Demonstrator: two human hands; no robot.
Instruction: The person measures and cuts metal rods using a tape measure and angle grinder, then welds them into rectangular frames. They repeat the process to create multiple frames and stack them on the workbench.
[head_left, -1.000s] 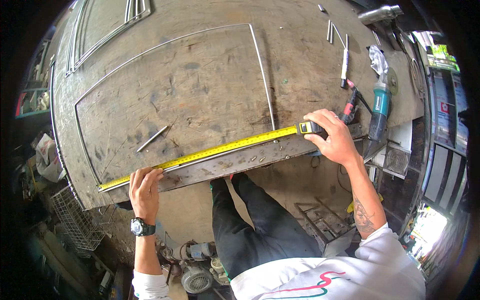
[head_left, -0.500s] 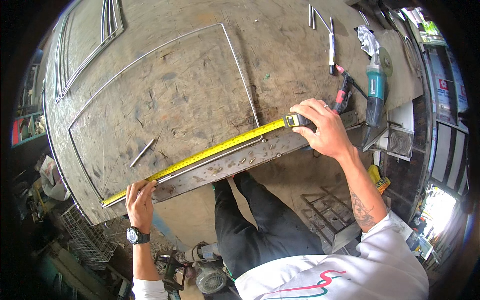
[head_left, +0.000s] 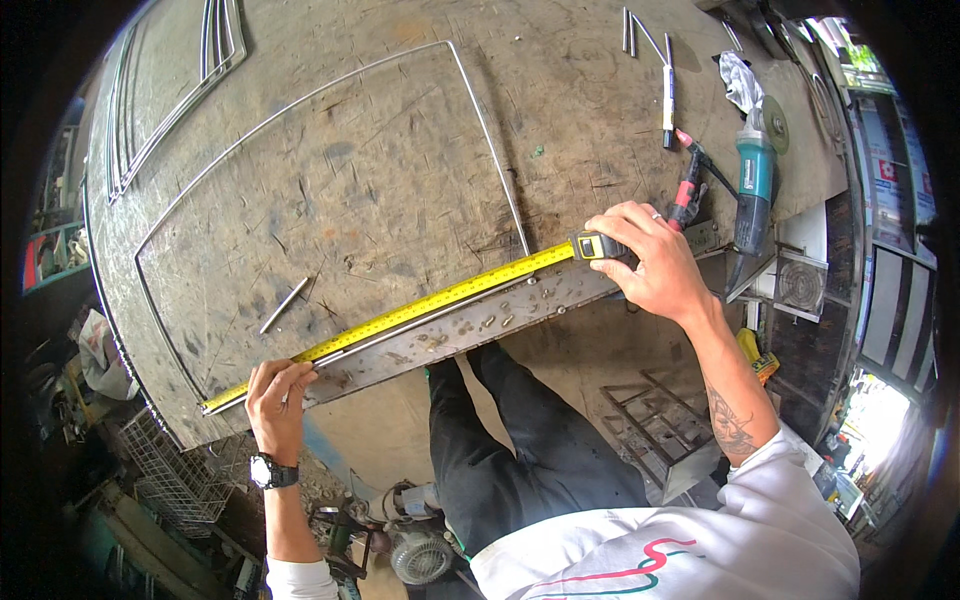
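Observation:
A yellow tape measure (head_left: 430, 309) is stretched along the near side of a bent metal rod frame (head_left: 487, 133) lying on the worn table. My right hand (head_left: 648, 258) grips the tape's black and yellow case by the table's near edge. At the other end, my left hand (head_left: 277, 398) is closed on the tape blade and the rod beneath it, close to the frame's near left corner. The blade's tip reaches that corner, just left of my fingers. A short metal rod (head_left: 284, 305) rests inside the frame.
An angle grinder (head_left: 754, 180) and a welding torch (head_left: 686, 190) lie at the right, beyond my right hand. A marker (head_left: 668, 108) and thin rods are at the far right. More bent rods (head_left: 172, 142) lie far left. A metal strip (head_left: 450, 338) borders the table's near edge.
My right hand and the tape case have shifted slightly right and down. My left hand has moved a little left, still on the blade.

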